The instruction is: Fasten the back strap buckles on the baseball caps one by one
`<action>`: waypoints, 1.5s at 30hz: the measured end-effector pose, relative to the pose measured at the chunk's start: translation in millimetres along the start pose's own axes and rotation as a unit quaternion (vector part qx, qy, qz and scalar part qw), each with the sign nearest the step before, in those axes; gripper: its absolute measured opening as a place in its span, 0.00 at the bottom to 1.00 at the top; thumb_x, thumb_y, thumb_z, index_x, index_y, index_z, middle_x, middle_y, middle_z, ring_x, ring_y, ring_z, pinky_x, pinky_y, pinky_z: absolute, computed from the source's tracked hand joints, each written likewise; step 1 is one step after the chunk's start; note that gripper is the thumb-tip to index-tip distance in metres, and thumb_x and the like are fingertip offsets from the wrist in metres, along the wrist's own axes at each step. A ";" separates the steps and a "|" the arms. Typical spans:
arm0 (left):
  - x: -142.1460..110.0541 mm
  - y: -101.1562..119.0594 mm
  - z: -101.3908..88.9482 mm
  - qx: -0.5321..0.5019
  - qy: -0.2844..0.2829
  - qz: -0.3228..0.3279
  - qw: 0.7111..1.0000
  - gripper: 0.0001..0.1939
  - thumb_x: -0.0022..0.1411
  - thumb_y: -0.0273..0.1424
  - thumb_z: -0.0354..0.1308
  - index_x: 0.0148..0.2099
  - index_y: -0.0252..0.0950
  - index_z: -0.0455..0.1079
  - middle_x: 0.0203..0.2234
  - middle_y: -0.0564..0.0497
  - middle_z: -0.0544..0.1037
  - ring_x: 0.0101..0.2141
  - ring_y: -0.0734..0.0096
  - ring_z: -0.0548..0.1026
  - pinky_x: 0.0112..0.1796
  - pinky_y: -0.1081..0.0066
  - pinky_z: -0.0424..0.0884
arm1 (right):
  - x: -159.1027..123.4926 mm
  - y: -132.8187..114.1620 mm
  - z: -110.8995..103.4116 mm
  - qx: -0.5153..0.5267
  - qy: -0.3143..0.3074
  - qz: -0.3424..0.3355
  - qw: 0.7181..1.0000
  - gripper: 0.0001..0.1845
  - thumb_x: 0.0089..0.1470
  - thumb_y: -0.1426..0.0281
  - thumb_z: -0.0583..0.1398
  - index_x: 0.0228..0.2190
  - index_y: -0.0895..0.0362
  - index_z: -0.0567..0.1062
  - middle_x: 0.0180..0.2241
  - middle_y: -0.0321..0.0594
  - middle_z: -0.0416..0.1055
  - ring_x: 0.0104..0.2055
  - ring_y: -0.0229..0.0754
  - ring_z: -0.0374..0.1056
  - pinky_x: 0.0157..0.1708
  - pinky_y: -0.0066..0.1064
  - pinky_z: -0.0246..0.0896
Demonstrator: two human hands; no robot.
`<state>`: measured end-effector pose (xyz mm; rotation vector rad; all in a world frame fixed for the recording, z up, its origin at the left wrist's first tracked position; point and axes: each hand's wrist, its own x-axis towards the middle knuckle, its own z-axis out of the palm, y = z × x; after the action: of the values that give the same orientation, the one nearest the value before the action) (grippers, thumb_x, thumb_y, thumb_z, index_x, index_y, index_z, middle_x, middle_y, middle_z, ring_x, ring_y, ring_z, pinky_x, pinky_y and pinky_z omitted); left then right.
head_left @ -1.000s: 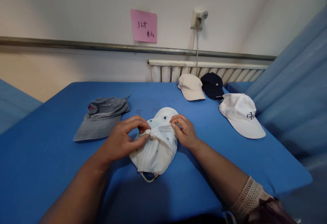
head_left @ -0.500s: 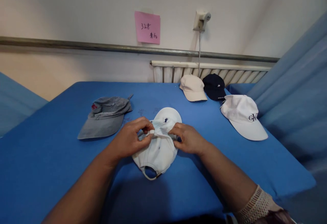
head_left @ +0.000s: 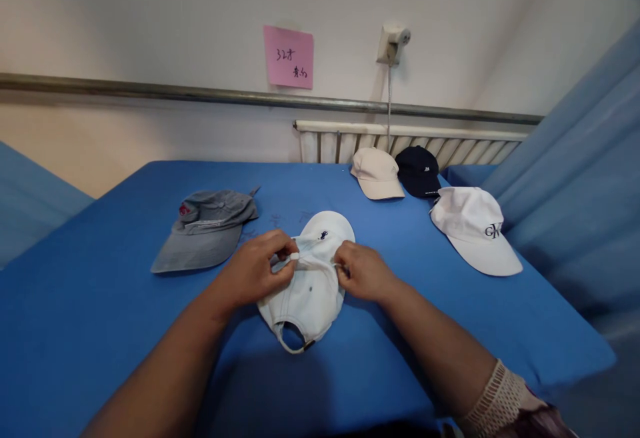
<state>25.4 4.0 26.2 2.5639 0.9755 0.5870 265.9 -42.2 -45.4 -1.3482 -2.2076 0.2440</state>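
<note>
A pale white baseball cap point(head_left: 307, 291) lies in front of me, its brim pointing away and its back strap with a buckle toward me. A small dark logo shows near the brim. My left hand point(head_left: 260, 268) pinches the cap's crown on the left side, a bit of white material showing between thumb and fingers. On the right side of the crown, my right hand point(head_left: 365, 271) is closed, its fingertips gripping a fold of the fabric.
The blue-covered table point(head_left: 125, 331) holds a grey cap point(head_left: 210, 225) on the left. At the back right sit a beige cap point(head_left: 377, 173) and a navy cap point(head_left: 419, 170), with a white cap point(head_left: 473, 228) nearer. A radiator point(head_left: 330, 145) and blue curtain point(head_left: 575, 158) stand behind and right.
My right hand's fingers, parted at the cap's side before, have closed on its fabric. My left hand keeps its pinch in nearly the same place.
</note>
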 end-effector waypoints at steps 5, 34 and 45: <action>-1.3 1.2 -4.6 -0.050 0.046 0.000 0.998 0.04 0.58 0.28 0.54 0.35 0.36 0.69 0.31 0.52 0.74 0.31 0.72 0.72 0.36 0.72 0.69 | -5.1 14.2 -15.2 0.185 0.125 0.023 0.975 0.04 0.49 0.76 0.57 0.28 0.55 0.67 0.27 0.34 0.65 0.27 0.37 0.62 0.28 0.28 0.58; -6.8 34.8 24.6 -0.083 0.101 0.061 0.990 0.05 0.59 0.25 0.56 0.39 0.36 0.70 0.31 0.52 0.72 0.31 0.73 0.71 0.35 0.72 0.69 | -7.8 -15.5 -20.0 0.130 0.165 -0.097 0.973 0.15 0.53 0.63 0.64 0.42 0.53 0.71 0.39 0.44 0.72 0.41 0.46 0.68 0.40 0.39 0.64; -5.8 19.4 9.1 -0.098 0.080 -0.030 0.991 0.10 0.61 0.33 0.57 0.44 0.36 0.72 0.36 0.49 0.79 0.36 0.67 0.76 0.39 0.68 0.72 | -6.5 -16.4 -7.7 0.108 0.219 -0.070 0.967 0.04 0.57 0.71 0.59 0.37 0.53 0.71 0.34 0.41 0.73 0.37 0.44 0.69 0.38 0.38 0.62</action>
<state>36.5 -15.3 25.5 2.3355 0.9889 0.8397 259.6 -56.7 -34.3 -1.0082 -1.8341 0.1153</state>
